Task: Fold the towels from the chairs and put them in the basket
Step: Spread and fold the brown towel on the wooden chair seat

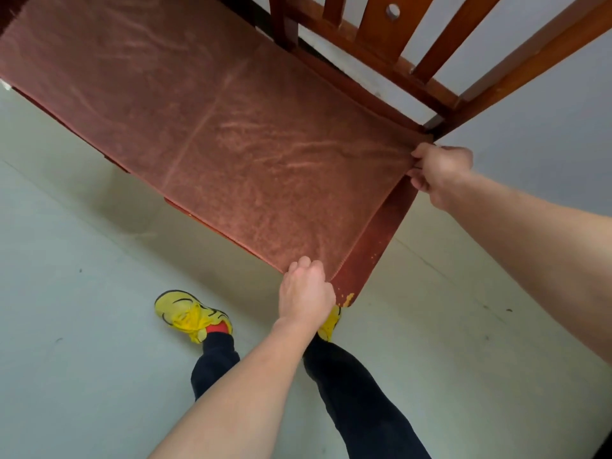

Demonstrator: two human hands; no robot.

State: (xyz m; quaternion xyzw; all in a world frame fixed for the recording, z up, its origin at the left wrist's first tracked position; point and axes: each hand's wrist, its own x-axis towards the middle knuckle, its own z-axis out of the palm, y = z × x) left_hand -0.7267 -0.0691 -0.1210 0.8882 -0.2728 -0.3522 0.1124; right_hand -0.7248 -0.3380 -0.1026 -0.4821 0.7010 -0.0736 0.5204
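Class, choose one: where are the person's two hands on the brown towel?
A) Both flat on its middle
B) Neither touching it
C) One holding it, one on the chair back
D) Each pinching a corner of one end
D: the left hand and right hand each pinch a corner of the towel spread on the chair.

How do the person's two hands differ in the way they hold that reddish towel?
The left hand pinches the near corner of the towel, close to the body; the right hand pinches the far corner, by the chair back. The left arm is less extended, the right reaches further. Both grip the same towel edge.
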